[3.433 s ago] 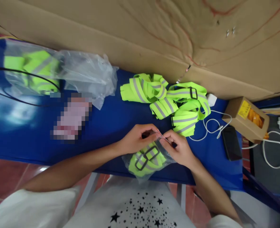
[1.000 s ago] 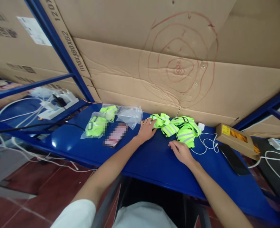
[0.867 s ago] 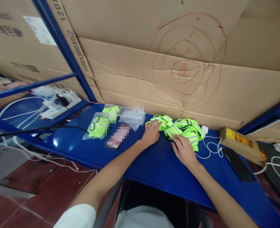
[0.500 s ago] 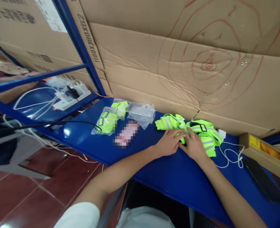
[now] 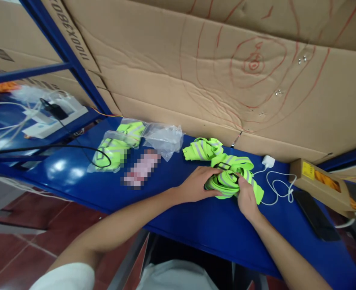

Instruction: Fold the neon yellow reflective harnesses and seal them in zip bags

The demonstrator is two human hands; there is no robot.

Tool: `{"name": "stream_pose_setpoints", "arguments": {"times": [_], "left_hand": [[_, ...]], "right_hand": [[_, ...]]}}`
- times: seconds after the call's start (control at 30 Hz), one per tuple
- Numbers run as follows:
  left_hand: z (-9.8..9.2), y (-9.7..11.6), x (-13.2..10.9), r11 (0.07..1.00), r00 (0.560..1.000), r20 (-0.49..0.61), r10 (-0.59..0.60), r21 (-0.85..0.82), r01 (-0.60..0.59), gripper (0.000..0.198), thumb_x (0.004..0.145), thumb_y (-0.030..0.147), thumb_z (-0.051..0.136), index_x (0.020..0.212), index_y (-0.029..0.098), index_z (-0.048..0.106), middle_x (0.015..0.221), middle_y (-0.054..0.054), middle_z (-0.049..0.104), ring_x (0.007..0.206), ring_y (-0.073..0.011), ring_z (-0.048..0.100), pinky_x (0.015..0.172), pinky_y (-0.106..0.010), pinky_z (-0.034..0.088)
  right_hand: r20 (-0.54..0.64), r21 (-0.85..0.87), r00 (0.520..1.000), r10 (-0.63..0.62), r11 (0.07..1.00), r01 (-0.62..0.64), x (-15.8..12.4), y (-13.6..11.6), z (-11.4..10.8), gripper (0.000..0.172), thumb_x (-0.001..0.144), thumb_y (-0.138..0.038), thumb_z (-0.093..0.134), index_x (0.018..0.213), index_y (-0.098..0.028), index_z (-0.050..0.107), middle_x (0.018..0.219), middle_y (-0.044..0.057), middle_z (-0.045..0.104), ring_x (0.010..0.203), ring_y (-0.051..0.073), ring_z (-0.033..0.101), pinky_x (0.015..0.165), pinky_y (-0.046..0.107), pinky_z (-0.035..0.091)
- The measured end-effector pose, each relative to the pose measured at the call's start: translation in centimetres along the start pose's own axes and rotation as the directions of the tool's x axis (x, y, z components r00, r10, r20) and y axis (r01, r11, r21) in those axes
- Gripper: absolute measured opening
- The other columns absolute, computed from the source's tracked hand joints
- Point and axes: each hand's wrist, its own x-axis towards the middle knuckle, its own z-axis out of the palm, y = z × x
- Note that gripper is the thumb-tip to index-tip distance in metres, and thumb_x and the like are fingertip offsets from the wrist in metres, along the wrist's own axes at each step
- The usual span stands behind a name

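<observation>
My left hand and my right hand close round a folded neon-yellow reflective strap bundle with grey stripes and a black buckle, on the blue shelf. The left hand grips its left end, the right hand its right end. More loose reflective straps lie just behind, by the cardboard wall.
Two bagged straps and an empty clear bag lie at the left, beside a blurred pink item. To the right are a white charger with cable, a black phone and a cardboard box. A power strip sits far left.
The bagged strap held earlier now lies at the left. Both hands reached to the loose pile, then pulled one strap bundle nearer and closed on it. The view has shifted.
</observation>
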Motion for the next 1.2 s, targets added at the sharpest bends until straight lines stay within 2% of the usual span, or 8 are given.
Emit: {"name": "stream_pose_setpoints", "arguments": {"times": [0.1,0.2,0.37,0.47,0.57,0.77,1.0,1.2], "left_hand": [[0.4,0.2,-0.1,0.906,0.974,-0.088,-0.210,-0.392,0.160,0.060,0.073,0.044,0.090,0.124,0.021,0.067,0.126,-0.010,0.071,0.117,-0.0299,0.064,0.108,-0.042,0.045],[0.0,-0.2,0.4,0.710,0.925,-0.092,-0.368,-0.671,0.215,0.056,0.071,0.041,0.091,0.117,0.019,0.067,0.118,-0.007,0.073,0.113,-0.0271,0.065,0.104,-0.040,0.047],[-1.0,0.3,1.1,0.521,0.926,0.057,-0.373,-0.813,0.260,0.052,0.078,0.042,0.080,0.121,0.017,0.064,0.124,-0.012,0.071,0.113,-0.0293,0.069,0.101,-0.044,0.051],[-1.1,1.2,0.9,0.414,0.918,0.175,-0.356,-0.851,0.323,0.049,0.077,0.039,0.073,0.120,0.017,0.065,0.121,-0.014,0.072,0.111,-0.0317,0.070,0.098,-0.047,0.053],[-0.5,1.5,0.6,0.342,0.903,0.246,-0.351,-0.864,0.369,0.047,0.074,0.035,0.063,0.118,0.017,0.065,0.115,-0.012,0.074,0.109,-0.0321,0.070,0.097,-0.048,0.054],[1.4,1.0,0.3,0.281,0.886,0.268,-0.380,-0.879,0.386,0.040,0.071,0.032,0.053,0.108,0.020,0.062,0.100,-0.007,0.074,0.100,-0.0300,0.070,0.090,-0.047,0.055],[0.4,0.7,0.3,0.252,0.893,0.239,-0.382,-0.903,0.349,0.034,0.083,0.050,0.050,0.098,0.022,0.061,0.091,-0.006,0.071,0.089,-0.0261,0.069,0.085,-0.042,0.054],[-0.8,0.0,0.7,0.291,0.883,0.362,-0.298,-0.847,0.445,0.057,0.090,0.069,0.047,0.062,0.020,0.051,0.090,-0.012,0.074,0.084,-0.0285,0.070,0.083,-0.046,0.055]], "right_hand": [[0.088,0.228,0.990,0.114,0.965,-0.131,0.1,0.3,1.1,0.079,0.106,-0.059,-0.002,0.143,-0.018,0.054,0.116,0.017,0.074,0.114,0.029,0.070,0.091,0.044,0.060],[0.200,0.238,0.980,0.023,0.969,-0.071,0.2,-0.2,1.5,0.083,0.103,-0.068,-0.002,0.151,-0.019,0.046,0.128,0.017,0.069,0.120,0.028,0.068,0.094,0.043,0.059],[0.146,-0.212,0.948,-0.282,0.927,0.309,-0.1,-2.4,0.8,0.077,0.097,-0.061,0.060,0.157,-0.021,0.035,0.157,0.019,0.046,0.145,0.033,0.046,0.117,0.050,0.042],[0.130,-0.508,0.894,-0.428,0.746,0.431,-0.3,-2.9,0.5,0.076,0.093,-0.051,0.069,0.156,-0.021,0.039,0.161,0.020,0.039,0.152,0.038,0.034,0.122,0.059,0.028],[0.223,-0.571,0.838,-0.499,0.630,0.527,-0.3,-2.7,0.4,0.075,0.094,-0.041,0.065,0.158,-0.016,0.034,0.161,0.021,0.041,0.153,0.037,0.033,0.124,0.059,0.022],[0.326,-0.631,0.825,-0.462,0.544,0.553,-0.3,-2.6,1.0,0.075,0.093,-0.020,0.054,0.162,-0.007,0.026,0.138,0.022,0.064,0.130,0.035,0.058,0.117,0.055,0.032],[0.301,-0.700,0.830,-0.469,0.482,0.526,-1.0,-3.6,2.2,0.078,0.094,-0.004,0.042,0.167,-0.009,0.015,0.157,0.021,0.047,0.148,0.035,0.041,0.120,0.054,0.029],[0.303,-0.753,0.887,-0.348,0.483,0.447,-0.3,-2.9,1.5,0.072,0.094,-0.007,0.048,0.163,-0.016,0.028,0.145,0.016,0.059,0.127,0.031,0.056,0.102,0.049,0.038]]}}
